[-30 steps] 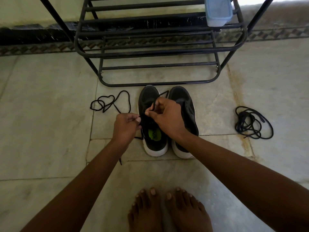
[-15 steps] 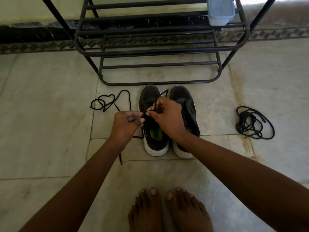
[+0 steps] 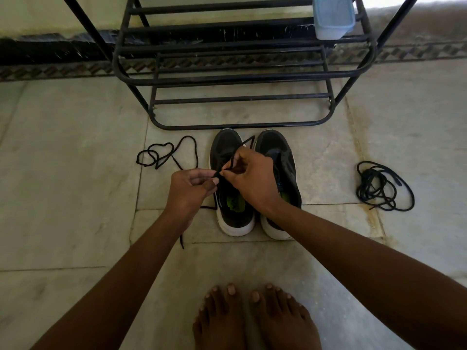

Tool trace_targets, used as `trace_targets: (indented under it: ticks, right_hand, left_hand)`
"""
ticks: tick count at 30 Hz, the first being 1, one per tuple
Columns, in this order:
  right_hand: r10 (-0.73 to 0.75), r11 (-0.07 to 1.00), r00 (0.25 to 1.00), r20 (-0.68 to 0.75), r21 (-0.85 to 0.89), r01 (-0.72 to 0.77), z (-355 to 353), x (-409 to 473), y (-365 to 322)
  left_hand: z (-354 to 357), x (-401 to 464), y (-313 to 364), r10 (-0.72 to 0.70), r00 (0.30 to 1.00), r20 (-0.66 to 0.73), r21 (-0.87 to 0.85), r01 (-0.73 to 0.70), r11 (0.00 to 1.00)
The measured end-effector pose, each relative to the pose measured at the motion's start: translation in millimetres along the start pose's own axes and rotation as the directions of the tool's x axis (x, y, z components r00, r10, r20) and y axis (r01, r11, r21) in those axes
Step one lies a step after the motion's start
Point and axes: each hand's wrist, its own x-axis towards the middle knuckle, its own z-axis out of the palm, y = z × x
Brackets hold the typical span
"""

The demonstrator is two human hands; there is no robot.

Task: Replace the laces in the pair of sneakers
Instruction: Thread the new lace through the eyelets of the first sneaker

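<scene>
Two black sneakers with white soles stand side by side on the stone floor, toes pointing toward the foot of a black metal shoe rack. The left sneaker shows a bright green insole at its opening; the right sneaker is partly covered by the person's right wrist and has a bit of green and blue showing inside.

Both hands work over the left sneaker's lacing area. The left hand has its fingers curled, its grip pinching a thin black lace between thumb and fingertips just at the shoe's left edge. This lace runs out to the left, where it lies in loose loops on the floor, and one end trails back beneath the left forearm. The right hand also has a clenched grip, pinching a strand of the same lace, which rises from the fingers toward the gap between the two toes. The two hands' fingertips almost touch.

Well apart to the right of the sneakers, a second black lace lies in a tangled coil on the floor.

A pale blue plastic box sits on an upper shelf of the rack. Bare feet stand at the bottom edge.
</scene>
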Motion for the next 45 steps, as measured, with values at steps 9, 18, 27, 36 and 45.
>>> trace_targets:
  ticks: [9,18,27,36,45]
  right_hand:
    - [-0.055,0.998,0.997,0.049,-0.025,0.057,-2,1,-2]
    - [-0.076,0.994,0.994,0.080,-0.071,0.082,-2,6,-4]
    - [-0.111,0.986,0.987,0.113,-0.113,0.124,-1,8,-7]
    - [-0.113,0.987,0.979,0.171,-0.094,0.130,-9,13,-4]
    - [-0.126,0.970,0.944,0.304,-0.160,0.181,-14,17,-3]
  left_hand:
    - [2,-3,1,-0.006,1.000,-0.022,-0.031,0.005,0.999]
    - [0,-2,-1,-0.008,1.000,-0.009,-0.049,0.007,0.999]
    - [-2,-4,-3,0.009,1.000,0.028,-0.103,-0.006,0.995]
    - [4,-4,-7,0.027,1.000,-0.009,-0.086,-0.028,0.996]
    - [4,-3,-1,0.037,0.999,-0.012,-0.085,-0.038,0.996]
